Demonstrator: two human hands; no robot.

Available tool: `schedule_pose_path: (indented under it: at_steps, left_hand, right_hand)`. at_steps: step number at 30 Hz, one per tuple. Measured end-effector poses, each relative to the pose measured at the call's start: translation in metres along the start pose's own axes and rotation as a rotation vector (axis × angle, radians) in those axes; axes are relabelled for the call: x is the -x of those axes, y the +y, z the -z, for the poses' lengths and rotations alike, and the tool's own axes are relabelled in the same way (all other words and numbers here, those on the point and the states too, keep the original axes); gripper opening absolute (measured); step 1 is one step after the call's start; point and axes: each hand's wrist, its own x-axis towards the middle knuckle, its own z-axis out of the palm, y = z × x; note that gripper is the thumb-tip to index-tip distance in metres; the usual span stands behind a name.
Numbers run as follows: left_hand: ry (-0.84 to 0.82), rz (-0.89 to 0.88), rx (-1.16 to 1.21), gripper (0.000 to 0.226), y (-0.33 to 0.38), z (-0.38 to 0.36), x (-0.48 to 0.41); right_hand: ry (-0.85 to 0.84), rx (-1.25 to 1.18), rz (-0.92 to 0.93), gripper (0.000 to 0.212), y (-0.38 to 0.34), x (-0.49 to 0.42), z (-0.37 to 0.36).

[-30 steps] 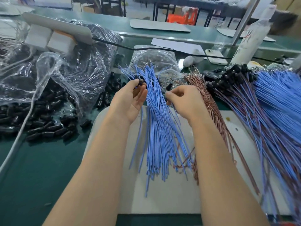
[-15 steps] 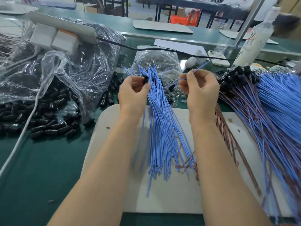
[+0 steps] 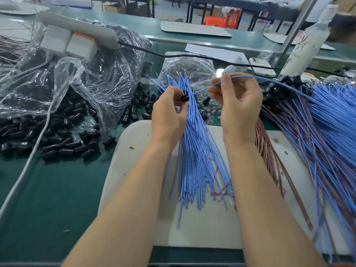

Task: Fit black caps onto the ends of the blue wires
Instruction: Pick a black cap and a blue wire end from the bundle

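Observation:
My left hand (image 3: 169, 112) pinches a small black cap (image 3: 185, 97) between thumb and fingers. My right hand (image 3: 238, 102) pinches a single blue wire (image 3: 242, 76) whose near end points into the cap; the wire arcs away to the right. Below both hands a loose bundle of blue wires (image 3: 198, 162) lies fanned out on a white board (image 3: 134, 151). To the right lies a big heap of blue and brown wires with black caps on their far ends (image 3: 327, 132). Loose black caps (image 3: 63, 145) are scattered on the green table at the left.
A crumpled clear plastic bag (image 3: 81, 83) with more caps sits at the back left, a white power strip (image 3: 77, 29) on top of it. A second bag of small clear parts (image 3: 188, 64) lies behind the hands. A white bottle (image 3: 306, 45) and a phone (image 3: 262, 66) stand at the back right.
My right hand has drawn one blue wire out of the bundle and brought its end to the cap in my left hand. Both hands rose slightly and moved closer together.

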Motion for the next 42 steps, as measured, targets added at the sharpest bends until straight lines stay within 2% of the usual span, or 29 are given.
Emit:
schedule_pose_path:
  at_steps: [7,12,18,23,27,29,31,34,38,40,42]
  left_hand:
    - [-0.033,-0.051,-0.025,0.01,0.001,-0.001,0.001]
    - [-0.078,-0.127,-0.113,0.012,0.001,-0.001,0.003]
    - [-0.107,-0.229,-0.214,0.013,0.005,0.0,0.004]
    - [-0.099,-0.336,-0.214,0.013,0.016,-0.001,0.008]
    - [-0.068,-0.254,-0.088,0.011,0.024,0.0,0.01]
    - [-0.075,-0.236,-0.084,0.01,0.026,-0.001,0.011]
    - [-0.085,-0.258,-0.099,0.01,0.026,-0.002,0.012]
    - [-0.049,-0.271,-0.093,0.011,0.027,-0.002,0.012]
    - [-0.024,-0.168,0.155,0.006,0.037,0.004,0.011]
    - [-0.03,-0.028,0.4,0.004,0.044,0.007,0.008]
    - [-0.12,0.155,0.68,0.01,0.043,0.012,0.003]
  right_hand:
    - [-0.012,0.05,0.011,0.014,0.002,0.001,-0.001]
    - [-0.05,0.02,-0.083,0.01,0.005,0.0,-0.001]
    - [-0.02,-0.011,-0.162,0.017,0.003,-0.004,0.005]
    - [-0.143,0.198,-0.198,0.016,0.007,-0.002,0.001]
    - [-0.152,0.036,-0.236,0.01,0.004,0.0,0.0]
    - [-0.107,-0.037,-0.259,0.019,0.004,-0.002,0.002]
    - [-0.106,0.0,-0.275,0.028,0.004,-0.004,0.003]
    - [-0.189,0.072,-0.31,0.029,0.006,-0.003,0.0]
    - [-0.343,0.134,-0.256,0.023,-0.001,0.004,-0.008]
    - [-0.39,0.166,-0.197,0.023,-0.009,0.009,-0.013]
    - [-0.423,0.22,-0.092,0.015,-0.018,0.012,-0.014]
